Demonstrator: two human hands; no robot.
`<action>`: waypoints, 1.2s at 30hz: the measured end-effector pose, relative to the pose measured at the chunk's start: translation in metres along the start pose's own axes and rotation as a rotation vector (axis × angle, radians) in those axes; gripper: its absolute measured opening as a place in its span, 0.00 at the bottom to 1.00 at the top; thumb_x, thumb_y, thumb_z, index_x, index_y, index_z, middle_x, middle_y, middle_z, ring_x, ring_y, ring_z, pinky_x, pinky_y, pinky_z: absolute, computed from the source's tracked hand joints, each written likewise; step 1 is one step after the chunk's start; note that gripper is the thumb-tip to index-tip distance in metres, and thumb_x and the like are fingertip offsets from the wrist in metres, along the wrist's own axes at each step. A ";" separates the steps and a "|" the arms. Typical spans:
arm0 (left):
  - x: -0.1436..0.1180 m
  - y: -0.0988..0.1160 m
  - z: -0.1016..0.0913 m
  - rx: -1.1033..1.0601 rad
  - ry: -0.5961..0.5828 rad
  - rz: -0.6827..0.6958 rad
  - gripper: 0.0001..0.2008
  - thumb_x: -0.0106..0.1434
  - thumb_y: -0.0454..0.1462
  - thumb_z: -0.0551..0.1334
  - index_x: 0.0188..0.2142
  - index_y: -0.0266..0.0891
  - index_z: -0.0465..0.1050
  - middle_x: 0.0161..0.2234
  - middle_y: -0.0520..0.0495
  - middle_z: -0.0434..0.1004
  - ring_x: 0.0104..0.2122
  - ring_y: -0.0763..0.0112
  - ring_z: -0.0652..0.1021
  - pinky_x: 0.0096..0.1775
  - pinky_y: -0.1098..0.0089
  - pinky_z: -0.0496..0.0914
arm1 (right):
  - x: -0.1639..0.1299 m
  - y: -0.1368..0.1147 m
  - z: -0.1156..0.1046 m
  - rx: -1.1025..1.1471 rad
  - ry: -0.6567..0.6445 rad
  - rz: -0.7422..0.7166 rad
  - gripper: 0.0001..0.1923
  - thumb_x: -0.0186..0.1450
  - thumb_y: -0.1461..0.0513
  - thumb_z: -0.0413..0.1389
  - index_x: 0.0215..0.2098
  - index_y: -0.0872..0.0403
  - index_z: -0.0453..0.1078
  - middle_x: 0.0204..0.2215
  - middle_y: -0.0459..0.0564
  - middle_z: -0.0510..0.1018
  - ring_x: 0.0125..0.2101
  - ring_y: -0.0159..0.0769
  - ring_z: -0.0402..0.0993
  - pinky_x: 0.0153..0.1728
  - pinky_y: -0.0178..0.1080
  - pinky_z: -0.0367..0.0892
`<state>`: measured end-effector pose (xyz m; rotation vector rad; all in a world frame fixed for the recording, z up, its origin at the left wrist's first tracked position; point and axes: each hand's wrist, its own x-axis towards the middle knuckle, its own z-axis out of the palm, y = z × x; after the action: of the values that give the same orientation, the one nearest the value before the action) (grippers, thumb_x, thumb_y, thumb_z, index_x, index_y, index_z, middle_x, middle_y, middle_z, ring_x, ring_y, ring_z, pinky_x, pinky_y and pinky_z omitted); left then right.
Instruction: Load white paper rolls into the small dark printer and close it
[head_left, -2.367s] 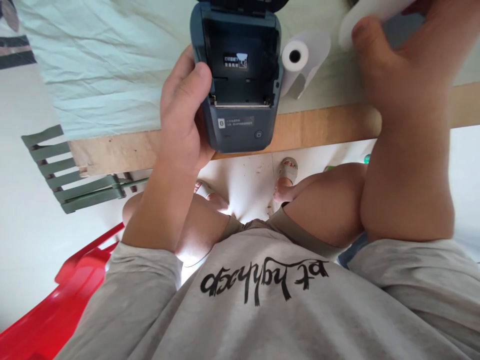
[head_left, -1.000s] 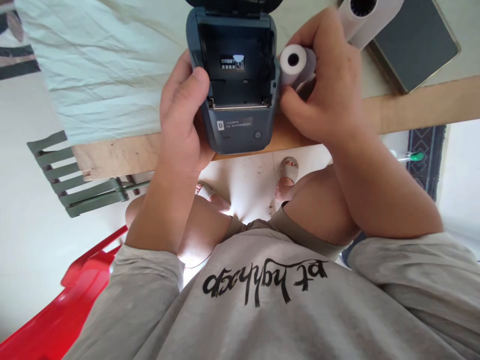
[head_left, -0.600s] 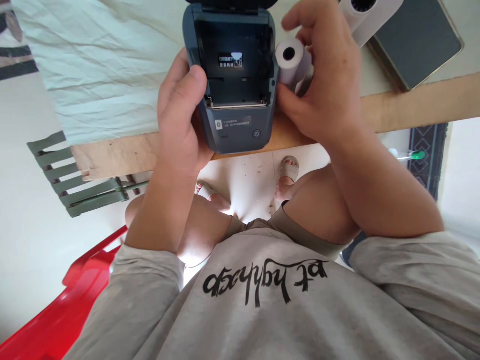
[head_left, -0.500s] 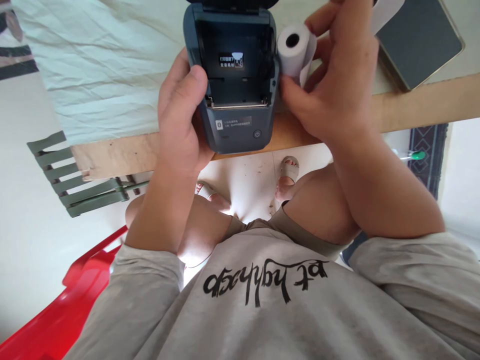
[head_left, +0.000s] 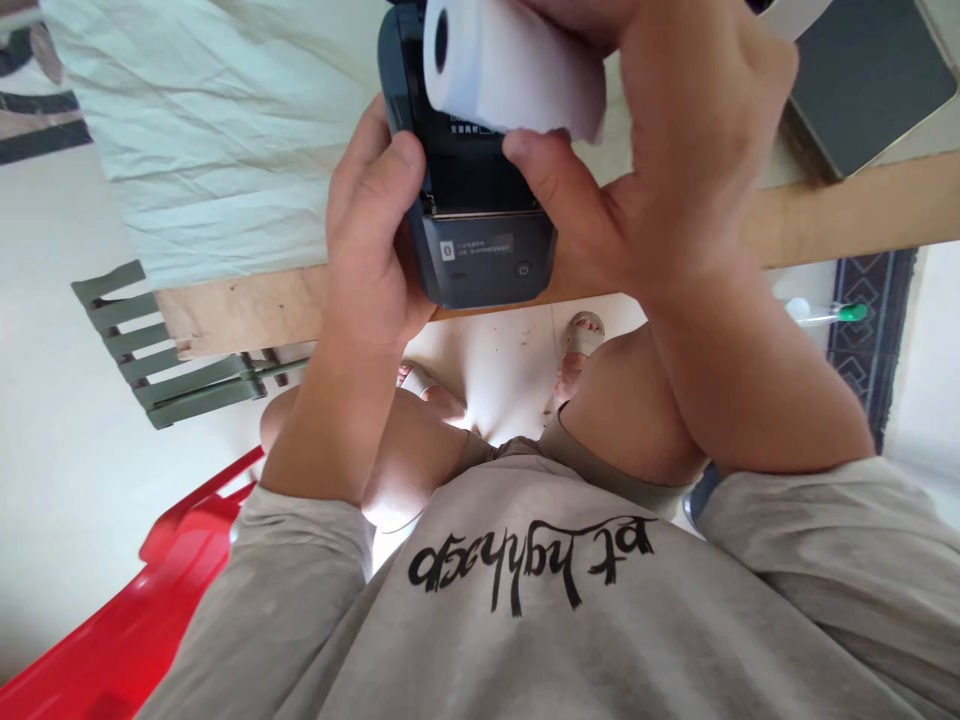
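A dark blue label printer (head_left: 480, 260) with its lid open sits at the near edge of the table. My left hand (head_left: 371, 235) grips its left side, thumb on the rim of the paper bay. My right hand (head_left: 660, 150) holds a white paper roll (head_left: 510, 65) just above the open bay, the roll lying sideways with its core hole facing left. The roll and my fingers hide most of the bay.
The wooden table edge (head_left: 862, 215) carries a pale green cloth (head_left: 225, 130) on the left and a dark tablet (head_left: 870, 75) at the right. A green slatted chair (head_left: 172, 360) and a red plastic chair (head_left: 112, 640) stand at the left below the table.
My right hand picked the paper roll up from the table beside the printer, turned it sideways and carried it left over the open bay. My left hand stayed on the printer.
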<state>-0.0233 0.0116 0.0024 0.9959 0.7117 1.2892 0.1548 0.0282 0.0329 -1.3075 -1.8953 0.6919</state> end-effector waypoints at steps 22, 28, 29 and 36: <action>-0.002 0.005 0.003 0.180 -0.009 0.003 0.13 0.64 0.42 0.53 0.35 0.47 0.77 0.37 0.44 0.77 0.56 0.49 0.72 0.48 0.54 0.72 | 0.002 0.007 0.004 -0.291 0.020 -0.483 0.09 0.64 0.61 0.45 0.36 0.55 0.65 0.36 0.41 0.72 0.45 0.25 0.72 0.51 0.38 0.68; -0.002 0.001 0.000 0.116 0.012 0.006 0.11 0.62 0.46 0.58 0.33 0.47 0.75 0.33 0.45 0.76 0.55 0.47 0.73 0.47 0.51 0.74 | -0.003 0.010 0.008 -0.286 -0.015 -0.580 0.11 0.63 0.55 0.47 0.37 0.50 0.68 0.38 0.41 0.72 0.45 0.30 0.71 0.49 0.46 0.67; -0.001 -0.001 -0.003 0.111 0.011 0.021 0.11 0.61 0.48 0.60 0.35 0.47 0.76 0.34 0.46 0.76 0.55 0.48 0.73 0.49 0.52 0.74 | -0.004 0.010 0.008 -0.273 -0.038 -0.584 0.11 0.63 0.54 0.48 0.37 0.49 0.68 0.38 0.40 0.73 0.46 0.30 0.70 0.50 0.47 0.67; 0.007 -0.012 -0.027 0.187 -0.180 0.137 0.30 0.49 0.43 0.74 0.52 0.59 0.71 0.55 0.57 0.71 0.60 0.54 0.68 0.63 0.56 0.65 | -0.005 0.014 0.005 -0.150 0.047 -0.463 0.16 0.65 0.52 0.45 0.40 0.51 0.68 0.40 0.41 0.72 0.45 0.23 0.68 0.52 0.37 0.66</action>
<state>-0.0402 0.0243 -0.0192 1.3143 0.6415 1.2471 0.1596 0.0278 0.0183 -0.9064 -2.1375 0.2828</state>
